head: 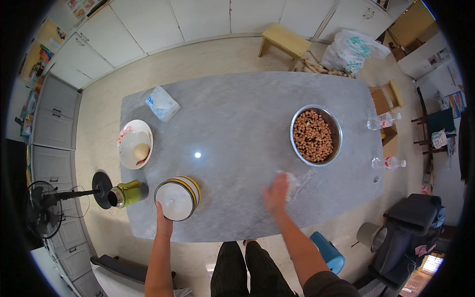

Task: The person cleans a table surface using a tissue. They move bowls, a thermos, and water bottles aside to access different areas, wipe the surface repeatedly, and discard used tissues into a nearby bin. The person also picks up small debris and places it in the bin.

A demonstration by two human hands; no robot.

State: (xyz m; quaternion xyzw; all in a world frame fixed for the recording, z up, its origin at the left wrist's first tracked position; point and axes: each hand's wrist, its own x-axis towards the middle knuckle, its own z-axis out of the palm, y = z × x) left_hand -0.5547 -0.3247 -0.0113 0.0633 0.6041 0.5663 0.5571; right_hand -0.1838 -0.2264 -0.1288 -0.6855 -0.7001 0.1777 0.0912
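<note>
My left hand (163, 222) grips the near rim of a white bowl with a dark edge (174, 202). Yellow and dark bands run around its outside, and it may be several bowls stacked. It is tilted towards me at the table's near left. My right hand (276, 195), slightly blurred, lies flat over a thin white tissue or cloth (293, 185) on the grey stone-look table (237, 126). Beyond that hand stands a steel basin (339, 143) of small reddish-brown nuts or beans (313, 135) with dark bits among them.
A white patterned dish (128, 139) holds a pale round item (141, 151). Nearby are a green flask (130, 193), lidless, and a tissue pack (162, 104). Two clear bottles (384, 121) stand at the right edge. A fan (44, 208), wooden stool (285, 39) and blue bin (328, 254) surround the table.
</note>
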